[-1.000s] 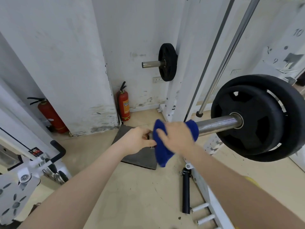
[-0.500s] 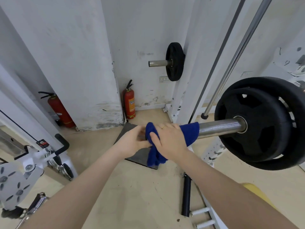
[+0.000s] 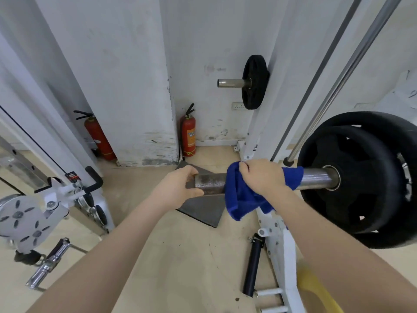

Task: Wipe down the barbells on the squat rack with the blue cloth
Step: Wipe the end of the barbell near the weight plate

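A steel barbell sleeve (image 3: 211,183) runs across the middle of the view, rusty near its free end. My left hand (image 3: 178,187) grips that free end. The blue cloth (image 3: 242,196) is wrapped over the sleeve, with a loose fold hanging below it. My right hand (image 3: 261,177) grips the cloth around the bar. Further right the bare shiny sleeve (image 3: 316,178) enters two large black weight plates (image 3: 361,177). A second barbell end with one small black plate (image 3: 255,82) sticks out higher up at the back.
Two red fire extinguishers (image 3: 188,135) (image 3: 99,137) stand against the white wall. A grey mat (image 3: 203,211) lies on the floor under the bar. The white rack frame (image 3: 279,245), a black tube (image 3: 252,265) and a slanted steel rod (image 3: 352,64) are on the right; a cable machine (image 3: 33,213) on the left.
My right hand and the cloth have slid to the right along the sleeve, baring the rusty end between my hands. My left hand stays on the bar's end.
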